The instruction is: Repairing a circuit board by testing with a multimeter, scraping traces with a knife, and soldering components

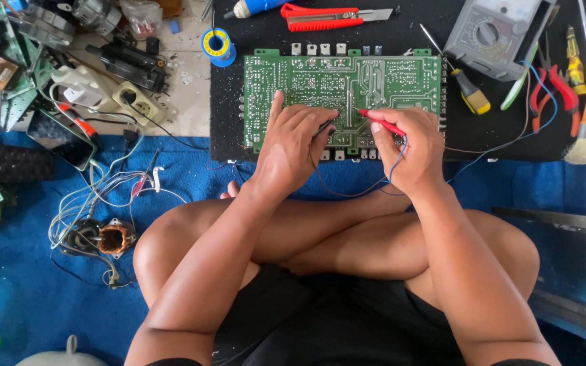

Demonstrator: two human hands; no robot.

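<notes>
Green circuit board (342,85) lies solder side up on a black mat (401,146) on the floor, just ahead of the person's crossed legs. The right hand (412,149) has its grip closed around a red probe (381,123), pinched between thumb and fingers, tip resting on the board near its lower edge. The left hand (293,142) has its grip closed on a black probe (325,126), mostly hidden under the fingers, index finger stretched out flat over the board. Thin red and blue leads (357,186) loop from both hands down over the legs. On the mat behind the board lie a red utility knife (320,17), a grey multimeter (493,30), a yellow-handled screwdriver (469,91) and red pliers (557,88). Blue carpet (28,298) covers the floor at the left, strewn with wires.
</notes>
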